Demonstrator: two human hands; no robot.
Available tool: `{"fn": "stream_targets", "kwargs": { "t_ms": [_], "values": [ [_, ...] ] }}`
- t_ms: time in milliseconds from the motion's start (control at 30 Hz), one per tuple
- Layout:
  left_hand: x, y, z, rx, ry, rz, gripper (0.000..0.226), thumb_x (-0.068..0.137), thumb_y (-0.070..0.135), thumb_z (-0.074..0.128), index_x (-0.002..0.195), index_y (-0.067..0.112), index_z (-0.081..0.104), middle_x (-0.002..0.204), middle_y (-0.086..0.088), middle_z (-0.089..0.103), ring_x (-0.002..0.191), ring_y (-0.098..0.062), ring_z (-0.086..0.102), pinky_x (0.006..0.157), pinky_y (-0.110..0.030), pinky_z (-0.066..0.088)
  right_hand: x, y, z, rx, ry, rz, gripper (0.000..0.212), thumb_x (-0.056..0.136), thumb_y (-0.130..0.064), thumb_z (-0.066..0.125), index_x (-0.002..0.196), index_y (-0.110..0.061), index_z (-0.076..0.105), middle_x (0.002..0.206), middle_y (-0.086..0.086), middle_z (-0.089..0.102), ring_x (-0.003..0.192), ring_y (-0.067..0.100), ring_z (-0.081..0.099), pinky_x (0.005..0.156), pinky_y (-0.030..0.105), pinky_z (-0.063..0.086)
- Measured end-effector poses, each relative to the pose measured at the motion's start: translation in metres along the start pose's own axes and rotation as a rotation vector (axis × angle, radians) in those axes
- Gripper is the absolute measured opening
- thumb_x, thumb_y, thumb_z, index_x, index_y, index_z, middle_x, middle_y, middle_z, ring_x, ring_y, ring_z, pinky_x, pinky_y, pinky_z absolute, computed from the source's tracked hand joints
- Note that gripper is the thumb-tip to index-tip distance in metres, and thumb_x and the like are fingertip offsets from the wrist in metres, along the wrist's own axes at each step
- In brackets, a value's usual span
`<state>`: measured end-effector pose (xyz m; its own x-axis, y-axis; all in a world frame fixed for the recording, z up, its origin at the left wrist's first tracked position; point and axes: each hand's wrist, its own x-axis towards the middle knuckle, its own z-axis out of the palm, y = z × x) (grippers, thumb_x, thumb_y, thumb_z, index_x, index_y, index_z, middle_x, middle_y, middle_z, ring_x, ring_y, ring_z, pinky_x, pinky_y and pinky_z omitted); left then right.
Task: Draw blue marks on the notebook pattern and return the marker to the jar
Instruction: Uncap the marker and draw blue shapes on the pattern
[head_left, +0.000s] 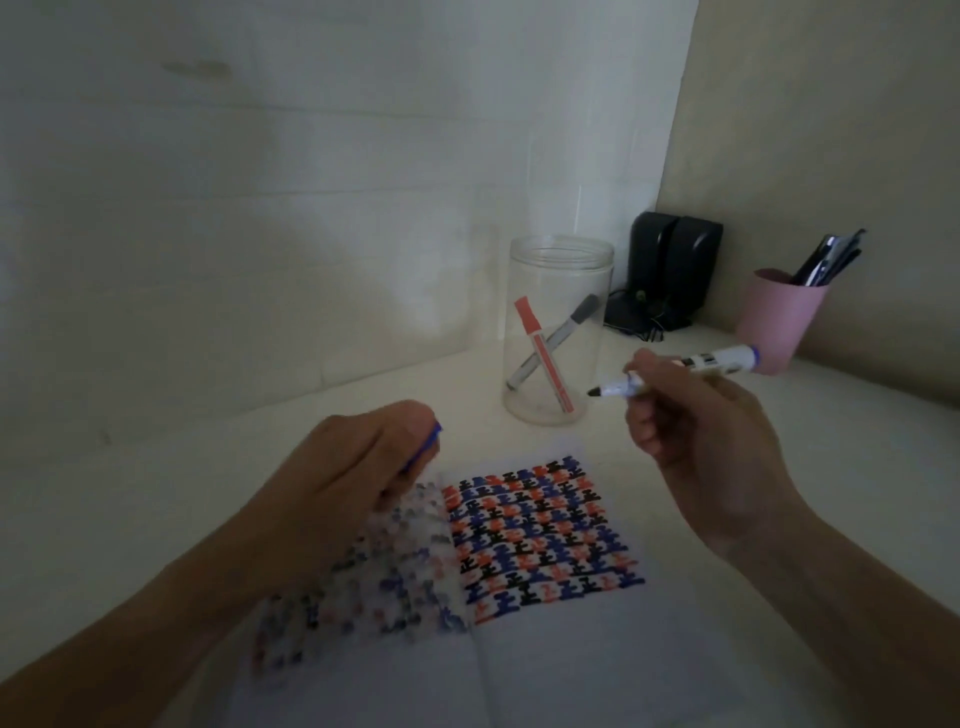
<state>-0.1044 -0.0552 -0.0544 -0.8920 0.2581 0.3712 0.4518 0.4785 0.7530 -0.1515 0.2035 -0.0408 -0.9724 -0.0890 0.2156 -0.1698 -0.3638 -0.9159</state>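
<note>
Grip state, right hand: your fingers pinch the blue marker, uncapped, with its dark tip pointing left toward the jar and raised clear of the page. Grip state, left hand: your fingers close on a small blue piece, probably the cap, just above the left edge of the notebook.

The notebook lies open on the desk. Its pattern already carries many blue marks among the red and black ones. Whether any blue marks remain to be drawn cannot be told.

Judge the drawing stage as either about to start or just finished. Outstanding steps: cap the marker, then stand it in the jar beside the red and grey markers.
</note>
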Motion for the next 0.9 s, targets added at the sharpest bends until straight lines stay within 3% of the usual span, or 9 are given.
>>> {"fn": "stream_targets", "kwargs": {
  "t_ms": [100, 233, 333, 467, 567, 800, 900],
  "values": [
    [0.005, -0.005, -0.002, 0.281, 0.102, 0.11, 0.033, 0.099, 0.051, 0.034, 0.077, 0.033, 0.05, 0.07, 0.012, 0.055, 0.065, -0.008, 0.055, 0.062, -0.015, 0.039, 0.002, 0.008, -0.001, -0.087, -0.013, -0.019, 0.018, 0.091, -0.017, 0.066, 0.077, -0.005, 0.07, 0.057, 0.005, 0.057, 0.049, 0.014, 0.048, 0.045, 0.021, 0.042],
    [0.01, -0.007, 0.007, 0.341, -0.048, 0.095, 0.031, 0.101, 0.051, 0.041, 0.103, 0.03, 0.063, 0.1, 0.012, 0.066, 0.098, -0.009, 0.062, 0.083, -0.022, 0.046, -0.006, 0.009, 0.01, -0.211, -0.042, 0.016, 0.024, 0.087, -0.021, 0.07, 0.073, -0.002, 0.068, 0.049, 0.004, 0.054, 0.042, 0.016, 0.045, 0.041, 0.023, 0.039],
    [0.006, -0.01, 0.009, 0.376, -0.206, 0.143, 0.031, 0.097, 0.05, 0.053, 0.11, 0.026, 0.069, 0.105, 0.011, 0.07, 0.1, -0.007, 0.061, 0.084, -0.024, 0.049, -0.019, -0.002, 0.02, -0.259, -0.055, 0.047, 0.023, 0.083, -0.022, 0.072, 0.071, -0.003, 0.065, 0.046, 0.002, 0.056, 0.04, 0.015, 0.046, 0.04, 0.023, 0.039],
    [0.004, -0.018, 0.006, 0.377, -0.245, 0.206, 0.028, 0.087, 0.047, 0.071, 0.105, 0.026, 0.076, 0.108, 0.012, 0.074, 0.101, -0.003, 0.063, 0.087, -0.023, 0.051, -0.043, -0.012, 0.041, -0.331, -0.134, 0.132, 0.01, 0.085, -0.008, 0.069, 0.083, 0.001, 0.07, 0.053, 0.006, 0.06, 0.043, 0.016, 0.053, 0.041, 0.024, 0.043],
    [0.003, -0.018, 0.004, 0.357, -0.261, 0.206, 0.029, 0.084, 0.047, 0.073, 0.107, 0.029, 0.077, 0.111, 0.014, 0.075, 0.105, -0.003, 0.063, 0.089, -0.019, 0.051, -0.064, -0.011, 0.048, -0.358, -0.159, 0.192, 0.009, 0.084, -0.005, 0.069, 0.075, -0.003, 0.071, 0.055, 0.01, 0.062, 0.045, 0.018, 0.055, 0.04, 0.023, 0.045],
    [0.005, -0.017, 0.002, 0.321, -0.311, 0.165, 0.028, 0.083, 0.047, 0.075, 0.106, 0.033, 0.079, 0.114, 0.017, 0.074, 0.11, -0.002, 0.061, 0.093, -0.026, 0.053, -0.09, 0.019, 0.036, -0.487, -0.089, 0.123, 0.01, 0.08, 0.001, 0.075, 0.073, -0.007, 0.074, 0.057, 0.011, 0.069, 0.049, 0.02, 0.063, 0.047, 0.024, 0.052],
    [0.005, -0.017, 0.002, 0.304, -0.32, 0.164, 0.026, 0.083, 0.045, 0.076, 0.105, 0.032, 0.079, 0.114, 0.015, 0.074, 0.11, 0.0, 0.061, 0.093, -0.019, 0.051, -0.096, 0.024, 0.032, -0.566, -0.094, 0.035, 0.009, 0.079, -0.002, 0.078, 0.076, -0.009, 0.076, 0.061, 0.014, 0.073, 0.051, 0.02, 0.068, 0.051, 0.025, 0.056]
  ]
}}
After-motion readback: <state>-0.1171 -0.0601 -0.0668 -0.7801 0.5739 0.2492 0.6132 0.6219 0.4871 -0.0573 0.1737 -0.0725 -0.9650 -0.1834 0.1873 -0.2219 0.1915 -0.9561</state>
